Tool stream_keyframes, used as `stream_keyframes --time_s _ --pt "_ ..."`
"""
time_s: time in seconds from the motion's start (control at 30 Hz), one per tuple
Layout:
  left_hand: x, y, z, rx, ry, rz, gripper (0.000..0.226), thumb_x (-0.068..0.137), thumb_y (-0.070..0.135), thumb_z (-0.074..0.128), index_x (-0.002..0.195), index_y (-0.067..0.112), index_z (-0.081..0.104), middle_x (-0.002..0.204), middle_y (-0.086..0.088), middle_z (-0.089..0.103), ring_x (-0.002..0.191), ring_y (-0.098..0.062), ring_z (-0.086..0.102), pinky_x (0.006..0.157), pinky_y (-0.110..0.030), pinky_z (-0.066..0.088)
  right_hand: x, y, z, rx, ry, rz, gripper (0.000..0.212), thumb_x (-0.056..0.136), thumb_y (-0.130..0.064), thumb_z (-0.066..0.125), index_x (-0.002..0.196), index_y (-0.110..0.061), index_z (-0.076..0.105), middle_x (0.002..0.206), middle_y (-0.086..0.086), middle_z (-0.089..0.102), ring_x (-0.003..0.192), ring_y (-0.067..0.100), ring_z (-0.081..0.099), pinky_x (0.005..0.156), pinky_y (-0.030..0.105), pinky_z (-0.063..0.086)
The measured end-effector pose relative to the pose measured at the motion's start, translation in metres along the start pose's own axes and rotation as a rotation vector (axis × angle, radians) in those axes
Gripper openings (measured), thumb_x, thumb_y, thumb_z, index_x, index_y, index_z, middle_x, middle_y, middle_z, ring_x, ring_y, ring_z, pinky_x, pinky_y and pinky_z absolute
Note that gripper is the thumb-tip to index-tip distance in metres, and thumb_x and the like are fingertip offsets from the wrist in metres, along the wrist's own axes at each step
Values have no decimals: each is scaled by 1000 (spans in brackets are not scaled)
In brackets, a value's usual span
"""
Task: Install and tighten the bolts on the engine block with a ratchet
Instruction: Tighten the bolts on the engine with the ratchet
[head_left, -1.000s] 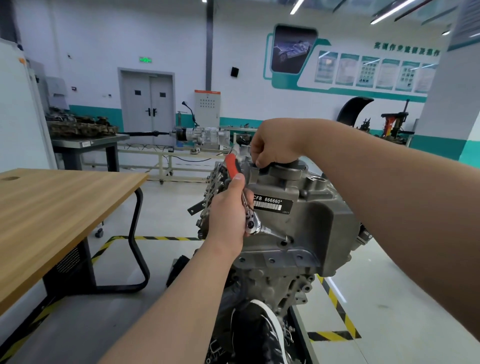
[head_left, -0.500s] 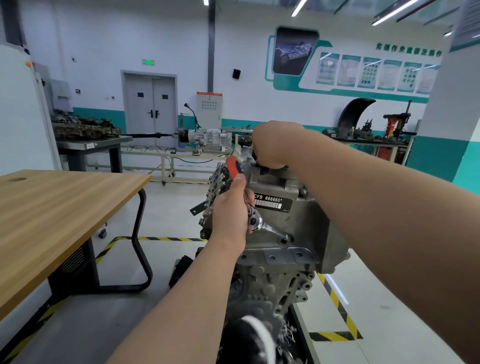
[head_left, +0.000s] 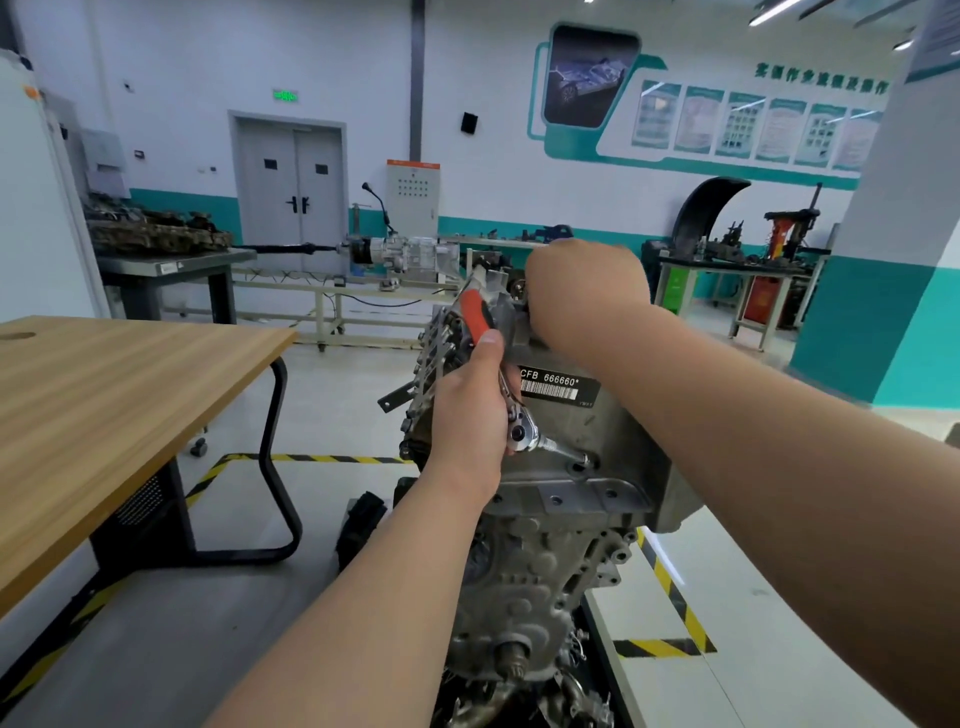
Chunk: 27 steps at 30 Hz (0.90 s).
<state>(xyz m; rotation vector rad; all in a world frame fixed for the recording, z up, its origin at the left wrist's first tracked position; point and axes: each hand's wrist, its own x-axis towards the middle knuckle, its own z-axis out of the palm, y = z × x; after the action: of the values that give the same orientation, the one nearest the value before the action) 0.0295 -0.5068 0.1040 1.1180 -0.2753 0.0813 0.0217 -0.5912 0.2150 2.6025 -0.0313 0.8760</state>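
Note:
A grey engine block (head_left: 613, 431) stands upright in the middle, with a black label reading CFB 666660 on its face. My left hand (head_left: 467, 410) grips a ratchet (head_left: 522, 434) with a red and black handle; its extension and socket reach right to a bolt (head_left: 584, 460) on the block's face. My right hand (head_left: 582, 286) grips the top edge of the block, fingers curled over it. The fingertips of that hand are hidden behind the casting.
A wooden table (head_left: 104, 405) with black legs stands at the left. Yellow and black floor tape (head_left: 670, 597) runs around the engine stand. Benches with car parts (head_left: 161, 234) and a gearbox (head_left: 400, 254) line the back wall.
The ratchet handle has stayed nearly upright while my view rose slightly. My right hand has shifted a little along the block's top edge.

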Motion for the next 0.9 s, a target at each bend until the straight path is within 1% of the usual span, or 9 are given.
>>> stream_keyframes --time_s 0.1,0.17,0.23,0.3,0.4,0.57,0.7,0.8,0.9 --pt "-1 0 -1 31 17 -17 50 80 56 51 41 25 55 50 3 42 44 -16 38 44 -25 32 -2 2 3 -8 32 -31 13 87 -3 52 82 -14 54 79 7 52 75 31 54 65 36 38" --pt "-2 1 0 44 21 -17 51 81 56 50 41 25 55 50 3 42 46 -16 39 46 -26 32 -2 5 5 -19 26 -51 15 89 -6 52 98 -10 64 98 12 64 88 34 63 64 35 37" --pt "-3 2 1 47 27 -16 50 80 56 50 41 26 55 51 4 42 46 -16 38 47 -28 32 0 9 5 7 37 -58 19 91 -10 53 106 -12 64 106 12 65 92 34 63 64 35 37" --pt "-4 2 2 52 32 -19 48 78 57 50 40 27 54 52 4 41 46 -17 37 47 -28 30 0 10 4 16 43 -100 20 91 -9 51 108 -13 62 104 9 64 86 32 61 64 35 39" --pt "-1 1 1 63 15 -14 49 78 58 49 41 26 53 51 4 41 45 -17 37 46 -28 28 -2 10 2 -30 24 -199 22 92 -8 49 111 -10 61 105 10 61 92 33 63 69 38 43" --pt "-1 0 -1 70 7 -24 54 84 57 47 40 25 50 46 4 39 44 -17 35 45 -26 26 -1 7 -6 -75 -87 -254 19 93 -3 51 108 -4 62 93 9 54 73 29 54 59 35 43" --pt "-3 3 0 38 2 -54 60 95 47 45 40 26 53 46 6 43 43 -14 37 47 -27 28 6 11 -10 68 -120 -155 9 92 -5 54 96 -12 57 78 2 43 72 25 47 62 36 45" --pt "-4 6 0 29 -7 -69 59 95 47 47 41 26 54 47 6 44 43 -13 37 44 -25 28 11 14 -7 240 -145 -33 12 92 -11 53 102 -13 59 79 2 49 77 25 52 66 35 48" --pt "-4 6 -1 38 -3 -84 57 94 48 47 42 26 57 49 5 45 42 -12 38 42 -24 30 12 10 -6 268 -164 23 6 89 -11 53 92 -15 51 73 1 45 76 26 51 69 37 46"
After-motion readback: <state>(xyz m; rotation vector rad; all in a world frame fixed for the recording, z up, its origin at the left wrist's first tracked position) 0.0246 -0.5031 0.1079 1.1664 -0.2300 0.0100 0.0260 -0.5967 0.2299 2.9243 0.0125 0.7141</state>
